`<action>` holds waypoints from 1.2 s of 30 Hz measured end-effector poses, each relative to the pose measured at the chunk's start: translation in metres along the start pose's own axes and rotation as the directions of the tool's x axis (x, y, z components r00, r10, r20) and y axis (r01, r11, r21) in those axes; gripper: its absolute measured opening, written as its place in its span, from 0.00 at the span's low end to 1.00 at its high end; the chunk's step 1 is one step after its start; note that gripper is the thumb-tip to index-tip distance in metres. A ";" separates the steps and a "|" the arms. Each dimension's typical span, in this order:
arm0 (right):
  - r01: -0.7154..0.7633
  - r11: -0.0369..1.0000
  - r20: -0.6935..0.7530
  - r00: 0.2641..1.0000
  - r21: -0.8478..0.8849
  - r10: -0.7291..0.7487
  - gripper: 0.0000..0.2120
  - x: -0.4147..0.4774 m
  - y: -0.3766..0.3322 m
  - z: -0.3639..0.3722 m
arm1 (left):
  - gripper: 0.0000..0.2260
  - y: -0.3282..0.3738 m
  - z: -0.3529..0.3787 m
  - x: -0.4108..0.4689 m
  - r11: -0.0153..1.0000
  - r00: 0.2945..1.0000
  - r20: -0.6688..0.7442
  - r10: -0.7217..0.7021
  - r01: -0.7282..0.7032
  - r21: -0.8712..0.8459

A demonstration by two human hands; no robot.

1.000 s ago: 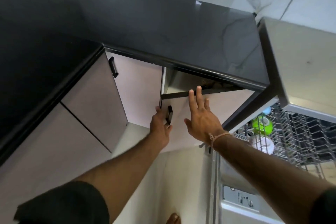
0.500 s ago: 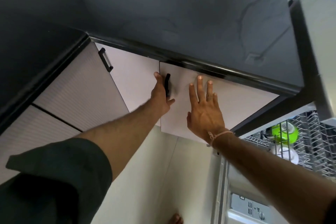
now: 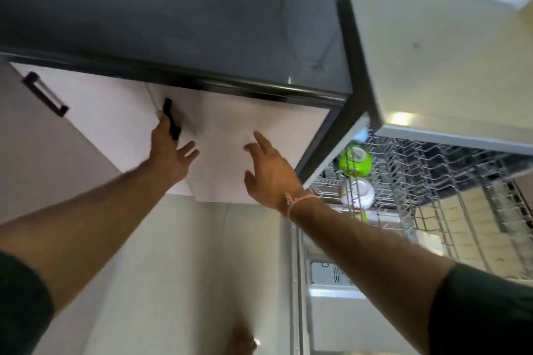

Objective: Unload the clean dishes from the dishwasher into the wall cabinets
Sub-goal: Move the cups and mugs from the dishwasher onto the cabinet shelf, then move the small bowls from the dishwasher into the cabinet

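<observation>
The green bowl (image 3: 356, 161) and white bowl (image 3: 359, 194) sit in the dishwasher rack (image 3: 432, 170), just right of my right hand (image 3: 271, 176), so that hand is nearer. Its fingers are spread wide and hold nothing. My left hand (image 3: 170, 157) has its fingers hooked behind the handle (image 3: 172, 119) of the shut cabinet door (image 3: 253, 121).

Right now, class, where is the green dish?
Right of centre in the head view: the green dish sits in the dishwasher rack, just above a white dish.
</observation>
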State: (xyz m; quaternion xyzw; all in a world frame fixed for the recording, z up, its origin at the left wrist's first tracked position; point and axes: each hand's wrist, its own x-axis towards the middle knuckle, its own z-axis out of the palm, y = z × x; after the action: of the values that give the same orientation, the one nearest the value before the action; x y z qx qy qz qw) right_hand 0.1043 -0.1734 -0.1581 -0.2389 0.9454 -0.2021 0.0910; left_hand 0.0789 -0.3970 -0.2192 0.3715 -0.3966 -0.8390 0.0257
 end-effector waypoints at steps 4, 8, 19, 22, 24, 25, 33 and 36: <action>-0.057 0.998 0.007 0.998 -0.017 0.057 0.24 -0.048 0.048 -0.001 | 0.37 0.008 0.003 0.001 0.999 1.000 0.027 -0.001 0.000 0.040; -0.112 0.994 -0.021 0.993 -0.007 0.112 0.23 -0.072 0.096 -0.002 | 0.38 0.006 0.012 0.010 0.995 0.999 -0.029 0.025 -0.022 0.098; -0.105 0.994 -0.155 0.982 0.033 0.109 0.15 -0.098 0.196 -0.032 | 0.44 -0.005 0.033 0.017 0.989 0.981 -0.167 0.096 -0.075 0.129; -0.034 0.998 -0.162 0.986 0.048 0.041 0.15 -0.088 0.200 -0.032 | 0.34 -0.002 0.032 0.008 0.989 0.976 -0.184 0.117 -0.098 0.110; 0.019 0.998 -0.158 0.987 0.061 -0.009 0.16 -0.078 0.198 -0.034 | 0.32 -0.001 0.033 -0.003 0.990 0.971 -0.205 0.119 -0.100 0.099; 0.036 0.997 -0.152 0.988 0.075 -0.024 0.16 -0.073 0.195 -0.034 | 0.32 -0.002 0.033 -0.009 0.990 0.967 -0.221 0.123 -0.104 0.094; 0.233 0.958 -0.131 0.968 0.167 -0.212 0.17 -0.029 0.108 -0.076 | 0.34 0.014 0.021 -0.096 0.989 0.947 -0.288 0.141 -0.120 0.088; 0.347 0.921 -0.141 0.935 0.175 -0.325 0.21 -0.014 0.046 -0.101 | 0.25 0.038 0.005 -0.143 0.974 0.916 -0.333 0.222 -0.223 0.035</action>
State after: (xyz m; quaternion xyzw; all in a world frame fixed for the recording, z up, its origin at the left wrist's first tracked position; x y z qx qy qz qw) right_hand 0.0698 -0.0955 -0.0852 -0.3761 0.8691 -0.3201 0.0263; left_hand 0.1699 -0.3711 -0.1050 0.4613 -0.4244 -0.7560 0.1886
